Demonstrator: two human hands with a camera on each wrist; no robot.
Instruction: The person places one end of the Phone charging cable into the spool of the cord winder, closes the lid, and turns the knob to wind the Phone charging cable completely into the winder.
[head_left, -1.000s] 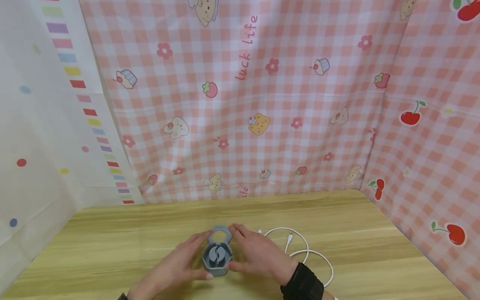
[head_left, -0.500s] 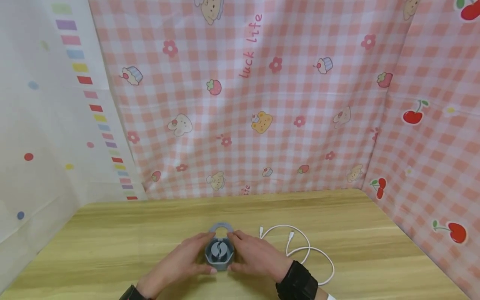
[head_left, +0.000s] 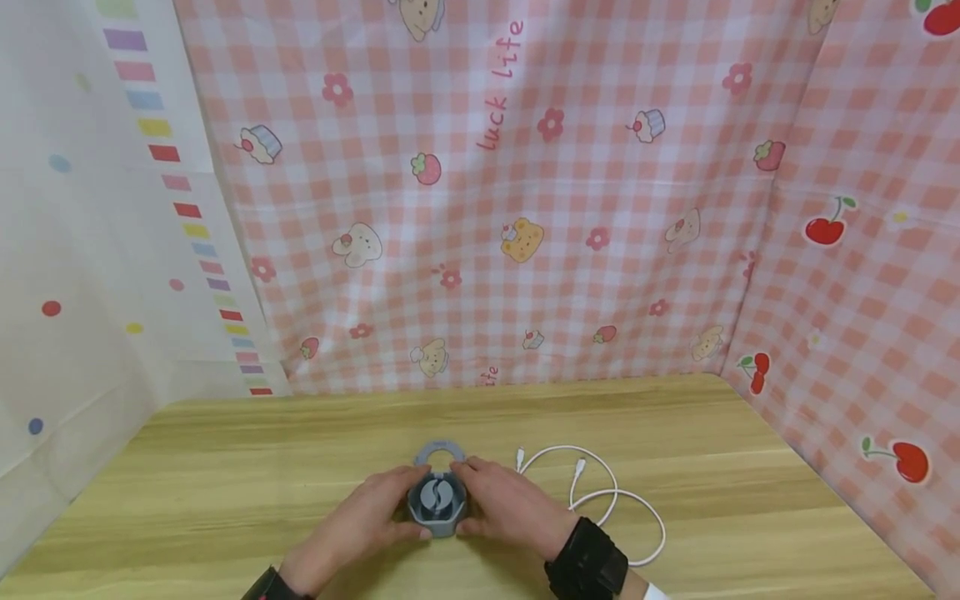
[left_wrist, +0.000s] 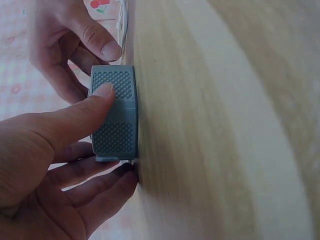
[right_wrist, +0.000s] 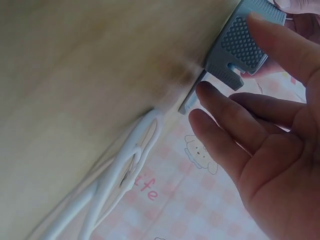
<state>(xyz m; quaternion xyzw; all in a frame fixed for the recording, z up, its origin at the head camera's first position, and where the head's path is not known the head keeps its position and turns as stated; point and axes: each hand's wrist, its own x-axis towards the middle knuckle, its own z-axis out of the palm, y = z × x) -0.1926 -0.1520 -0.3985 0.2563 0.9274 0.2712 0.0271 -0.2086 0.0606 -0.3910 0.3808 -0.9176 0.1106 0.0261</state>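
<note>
A grey hexagonal cable winder case (head_left: pixel 437 497) stands on the table with its lid (head_left: pixel 440 446), a ring with a round hole, folded out on the far side. Inside sits a round hub with an S-shaped slot. My left hand (head_left: pixel 367 510) holds the case from the left; in the left wrist view its thumb (left_wrist: pixel 90 112) presses the dimpled side wall (left_wrist: pixel 114 138). My right hand (head_left: pixel 516 510) grips the right side, its thumb (right_wrist: pixel 282 42) on the dimpled wall and its fingers bent near the hinge side. The fingers cover part of the lid's base.
A white cable (head_left: pixel 662 532) lies in loose loops to the right of my right hand, with two plugs (head_left: pixel 580 468) showing. Wood-grain table (head_left: pixel 225 467) surrounds the case. Pink checked cloth (head_left: pixel 465 200) hangs behind and on the right, white cloth (head_left: pixel 82 333) on the left.
Both hands have drawn in closer around the case, and the right thumb has shifted from the front corner to the side. The lid's base is now more covered. The head view has shifted slightly.
</note>
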